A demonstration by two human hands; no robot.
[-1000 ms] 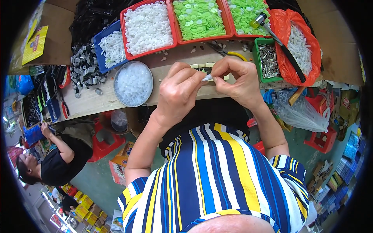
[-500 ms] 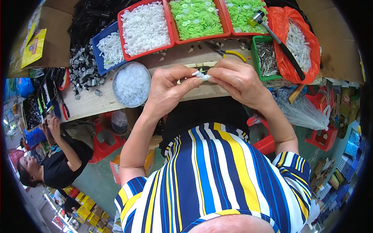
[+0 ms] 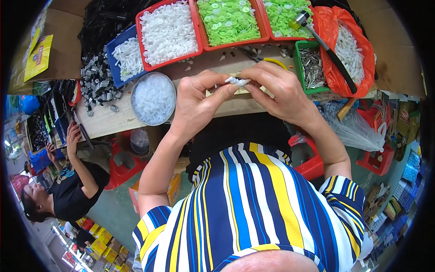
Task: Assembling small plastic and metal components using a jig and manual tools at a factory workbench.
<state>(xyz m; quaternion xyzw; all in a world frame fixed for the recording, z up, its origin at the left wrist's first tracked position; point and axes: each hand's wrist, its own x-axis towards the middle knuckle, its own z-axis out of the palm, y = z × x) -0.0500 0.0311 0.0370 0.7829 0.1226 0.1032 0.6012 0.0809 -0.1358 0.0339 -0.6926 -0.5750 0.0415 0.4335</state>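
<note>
A small white plastic part (image 3: 237,82) is held over the near edge of the wooden workbench (image 3: 108,121). My left hand (image 3: 197,97) pinches its left end between thumb and forefinger. From the other side, my right hand (image 3: 278,90) has its thumb and fingers closed at the part's right end, partly covering it. The part's exact form is too small to make out. Just left of my left hand stands a round tub (image 3: 154,99) of translucent white pieces. Yellow-handled pliers (image 3: 274,62) lie beyond my right hand.
Red trays hold white pieces (image 3: 170,34) and green discs (image 3: 229,22). A blue tray (image 3: 129,59), a green box of metal pins (image 3: 311,68) and a red bag (image 3: 326,34) flank them. A hammer (image 3: 333,56) lies across the bag. At left, a co-worker (image 3: 74,188) sits.
My right fingers have drawn slightly right, and more of the white part shows between my hands. The co-worker's hands have shifted and moved apart.
</note>
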